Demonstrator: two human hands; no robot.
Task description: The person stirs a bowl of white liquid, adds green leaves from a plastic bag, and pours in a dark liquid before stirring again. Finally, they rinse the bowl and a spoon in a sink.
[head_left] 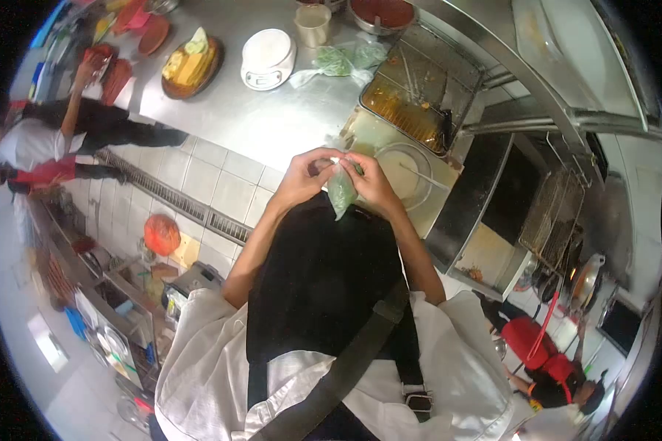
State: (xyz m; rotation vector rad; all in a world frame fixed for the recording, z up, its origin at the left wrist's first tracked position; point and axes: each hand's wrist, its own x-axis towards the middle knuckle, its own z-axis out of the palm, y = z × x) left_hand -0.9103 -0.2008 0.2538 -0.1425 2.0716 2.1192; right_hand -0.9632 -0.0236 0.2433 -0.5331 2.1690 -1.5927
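Note:
A small clear plastic bag of chopped green stuff hangs in front of my black apron, its neck pinched between both hands. My left hand grips the twisted top from one side, fingers closed. From the other side my right hand holds the same neck, thumb and fingertips pressed together. More plastic bags with green contents lie on the steel counter beyond my hands. Beside them stands a white kitchen scale. Whether the neck is knotted is hidden by my fingers.
A round bowl of yellow food sits on the counter's left. To the right are an oily fryer tray with a wire rack and a round container of pale liquid. People work at far left and lower right.

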